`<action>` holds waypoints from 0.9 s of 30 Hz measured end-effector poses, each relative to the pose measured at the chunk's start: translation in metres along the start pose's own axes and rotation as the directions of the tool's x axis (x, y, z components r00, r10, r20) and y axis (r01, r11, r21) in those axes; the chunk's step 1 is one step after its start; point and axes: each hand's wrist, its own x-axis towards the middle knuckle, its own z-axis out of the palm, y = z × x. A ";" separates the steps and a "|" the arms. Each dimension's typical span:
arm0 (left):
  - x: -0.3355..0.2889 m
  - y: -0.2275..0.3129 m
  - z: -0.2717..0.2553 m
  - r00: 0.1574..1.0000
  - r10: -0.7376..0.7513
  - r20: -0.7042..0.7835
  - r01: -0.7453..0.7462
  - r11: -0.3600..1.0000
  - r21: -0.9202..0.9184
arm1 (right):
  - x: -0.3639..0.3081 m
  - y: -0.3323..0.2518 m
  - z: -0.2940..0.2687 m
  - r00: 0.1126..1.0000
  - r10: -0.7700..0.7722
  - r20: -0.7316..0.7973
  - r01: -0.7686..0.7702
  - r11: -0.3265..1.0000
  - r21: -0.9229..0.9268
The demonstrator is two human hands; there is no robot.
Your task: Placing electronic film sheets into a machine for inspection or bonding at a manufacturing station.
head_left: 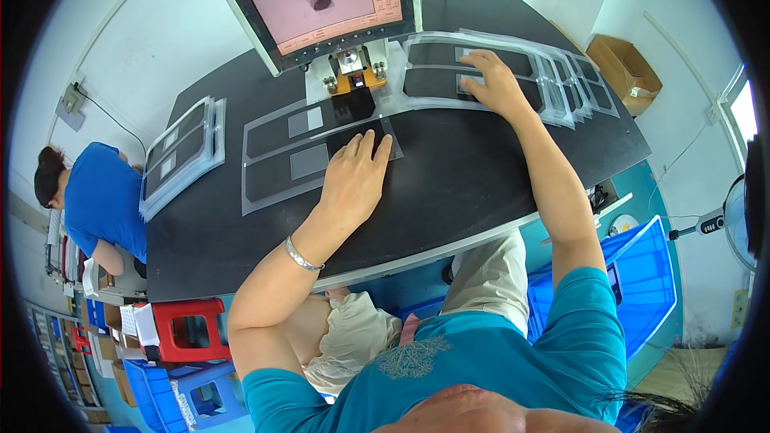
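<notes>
A flat sheet with a clear border and two dark panels, each with a small pale rectangle, lies on the black table in front of the machine. Flat on its near right part rests my left hand, fingers stretched out. The sheet's far right corner reaches under the machine's head. Over to the right, my right hand is on or just above a fanned stack of similar sheets. Its thumb and fingers are apart by the pale rectangles; whether they touch the top sheet is hard to tell.
Another stack of sheets stands at the table's left edge. Above the machine, a monitor shows a dark spot. A cardboard box is behind the right stack. Blue bins and a red stool flank me; a person in blue bends at left.
</notes>
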 end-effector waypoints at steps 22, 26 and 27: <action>0.014 -0.039 0.017 0.995 -0.104 0.010 0.104 0.994 -0.024 | -0.004 0.002 -0.006 0.973 -0.083 0.216 0.081 0.997 0.019; 0.015 -0.041 0.026 0.994 -0.112 0.018 0.111 0.994 0.022 | -0.003 0.002 -0.006 0.969 -0.070 0.235 0.073 0.997 -0.003; 0.015 -0.042 0.027 0.994 -0.110 -0.002 0.110 0.994 0.025 | -0.003 0.001 -0.007 0.972 -0.086 0.219 0.086 0.996 0.008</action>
